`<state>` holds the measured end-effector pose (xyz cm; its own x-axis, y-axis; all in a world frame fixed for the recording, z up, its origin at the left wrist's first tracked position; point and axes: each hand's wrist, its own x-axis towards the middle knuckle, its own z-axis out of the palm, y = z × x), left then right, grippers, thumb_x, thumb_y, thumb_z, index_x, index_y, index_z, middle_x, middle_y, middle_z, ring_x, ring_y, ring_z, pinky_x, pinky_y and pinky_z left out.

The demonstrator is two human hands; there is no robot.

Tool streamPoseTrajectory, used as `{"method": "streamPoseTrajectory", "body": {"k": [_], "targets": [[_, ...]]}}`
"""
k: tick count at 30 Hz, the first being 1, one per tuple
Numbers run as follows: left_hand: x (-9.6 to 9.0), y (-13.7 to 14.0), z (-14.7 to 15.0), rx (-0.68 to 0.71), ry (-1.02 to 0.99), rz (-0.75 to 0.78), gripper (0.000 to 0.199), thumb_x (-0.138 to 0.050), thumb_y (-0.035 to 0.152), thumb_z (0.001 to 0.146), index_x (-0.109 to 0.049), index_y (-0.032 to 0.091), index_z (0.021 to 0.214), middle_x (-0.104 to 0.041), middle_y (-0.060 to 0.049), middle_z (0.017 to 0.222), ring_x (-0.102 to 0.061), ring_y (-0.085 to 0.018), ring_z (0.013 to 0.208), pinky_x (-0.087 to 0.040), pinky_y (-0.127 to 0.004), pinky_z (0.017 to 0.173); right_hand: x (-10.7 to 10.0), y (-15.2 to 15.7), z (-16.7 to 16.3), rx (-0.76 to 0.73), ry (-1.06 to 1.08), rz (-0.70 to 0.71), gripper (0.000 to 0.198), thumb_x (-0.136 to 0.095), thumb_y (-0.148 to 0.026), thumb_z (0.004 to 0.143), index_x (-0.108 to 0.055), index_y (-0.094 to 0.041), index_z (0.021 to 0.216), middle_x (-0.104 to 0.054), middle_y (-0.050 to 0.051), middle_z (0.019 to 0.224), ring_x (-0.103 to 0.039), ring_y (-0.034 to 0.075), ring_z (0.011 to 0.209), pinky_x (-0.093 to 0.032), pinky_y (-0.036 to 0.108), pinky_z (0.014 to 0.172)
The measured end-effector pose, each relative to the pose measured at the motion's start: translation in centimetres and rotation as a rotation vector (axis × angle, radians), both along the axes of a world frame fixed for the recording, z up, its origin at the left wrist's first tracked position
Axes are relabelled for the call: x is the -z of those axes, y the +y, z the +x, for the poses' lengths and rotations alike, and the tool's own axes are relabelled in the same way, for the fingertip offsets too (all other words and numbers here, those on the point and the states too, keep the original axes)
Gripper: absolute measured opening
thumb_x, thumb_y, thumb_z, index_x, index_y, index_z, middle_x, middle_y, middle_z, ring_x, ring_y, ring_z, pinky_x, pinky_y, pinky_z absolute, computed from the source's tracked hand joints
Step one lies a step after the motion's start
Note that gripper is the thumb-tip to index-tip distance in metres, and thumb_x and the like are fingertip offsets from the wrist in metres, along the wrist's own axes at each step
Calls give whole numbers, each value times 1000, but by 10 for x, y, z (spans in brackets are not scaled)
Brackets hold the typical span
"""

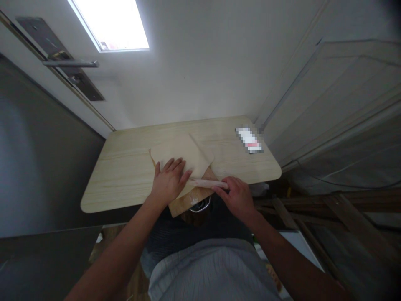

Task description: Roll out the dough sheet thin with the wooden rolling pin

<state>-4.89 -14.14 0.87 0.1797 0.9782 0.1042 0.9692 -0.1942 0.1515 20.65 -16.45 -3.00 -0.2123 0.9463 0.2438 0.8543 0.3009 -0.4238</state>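
A thin, pale sheet that looks like rolled-out dough [191,152] lies over a wooden board [184,203] on the table. My left hand [171,179] rests flat on the sheet's near left part, fingers spread. With my right hand [236,194] I grip the right end of a light wooden rolling pin [208,183]. The pin lies across the near edge of the sheet, and its left end reaches close to my left thumb. The board's near corner sticks out past the table's front edge.
The light wood-grain table [122,167] stands against a white door with a metal handle [72,64]. A phone-like item, pixelated [249,140], lies at the table's right end. Below the board's near edge is a metal ring or rim [200,207]. Wooden slats [288,213] are at lower right.
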Motion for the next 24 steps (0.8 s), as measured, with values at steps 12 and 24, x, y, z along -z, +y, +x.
{"method": "streamPoseTrajectory", "body": {"k": [12,24], "targets": [[-8,18,-7,-61,-106,7,49,-30,52,102,-62,29,132,-60,-6,144,-46,-28,139,-24,-63,118,1,17,4,22,76,-55,50,-45,-64,97,-61,-21,78,-66,4,74,-59,20,70,-37,31,66],[-12,176,16,-130,-205,-57,56,-31,55,99,-59,23,137,-55,-10,148,-48,-29,136,-35,-50,111,-4,110,18,127,59,-66,51,-44,-67,96,-60,-21,83,-65,4,74,-55,19,68,-30,29,59]]}}
